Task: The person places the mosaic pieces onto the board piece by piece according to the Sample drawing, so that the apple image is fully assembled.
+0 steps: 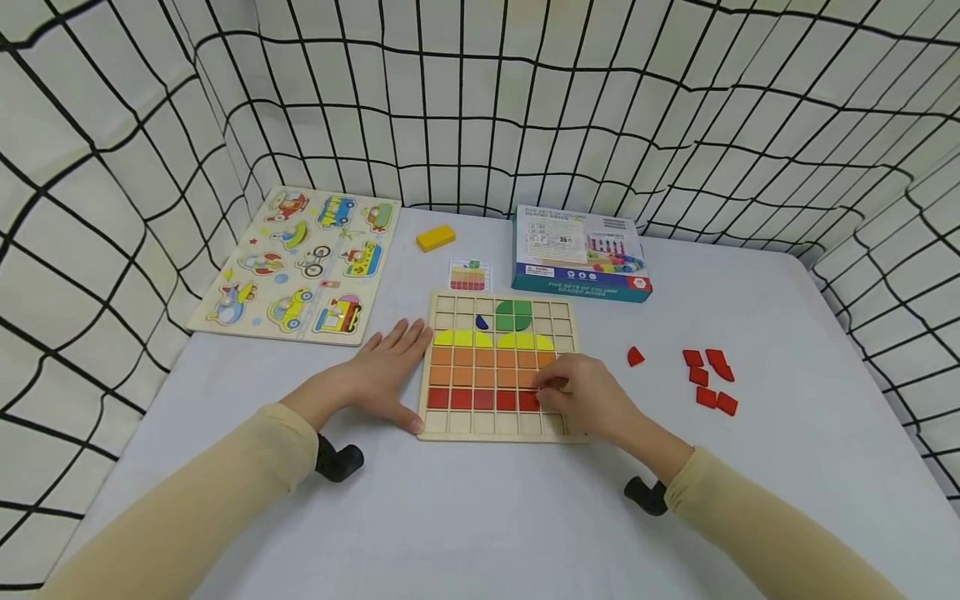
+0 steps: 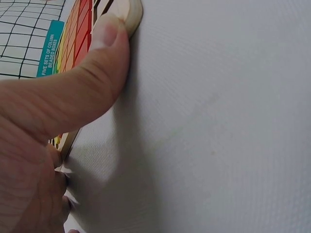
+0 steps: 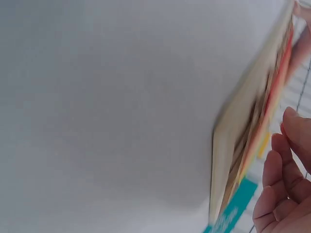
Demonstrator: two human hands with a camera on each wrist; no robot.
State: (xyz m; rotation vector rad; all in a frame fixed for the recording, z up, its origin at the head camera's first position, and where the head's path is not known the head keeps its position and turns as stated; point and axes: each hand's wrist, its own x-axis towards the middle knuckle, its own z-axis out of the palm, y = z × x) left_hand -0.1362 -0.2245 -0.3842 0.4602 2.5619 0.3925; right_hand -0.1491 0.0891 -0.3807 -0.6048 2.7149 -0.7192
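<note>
A wooden grid board (image 1: pixel 495 427) lies flat in the middle, with rows of orange tiles (image 1: pixel 483 367) and red tiles (image 1: pixel 483 399), yellow pieces (image 1: pixel 462 338), a green shape (image 1: pixel 513 315) and a small blue piece (image 1: pixel 482 322). My left hand (image 1: pixel 386 371) is spread along the board's left edge. Its thumb (image 2: pixel 109 36) rests on the near left corner. Over the right end of the red row, my right hand (image 1: pixel 588 396) pinches a small red tile (image 3: pixel 282 128), mostly hidden by thumb and forefinger. The squares under that hand are covered in the head view.
Several loose red pieces (image 1: pixel 707 397) and a red quarter piece (image 1: pixel 636 357) lie on the right. Behind the board are a pattern card (image 1: pixel 470 275), a yellow block (image 1: pixel 436 238) and a box (image 1: pixel 581 254). A vehicle puzzle (image 1: pixel 300 271) lies far left. Black netting (image 1: pixel 461 108) surrounds the table.
</note>
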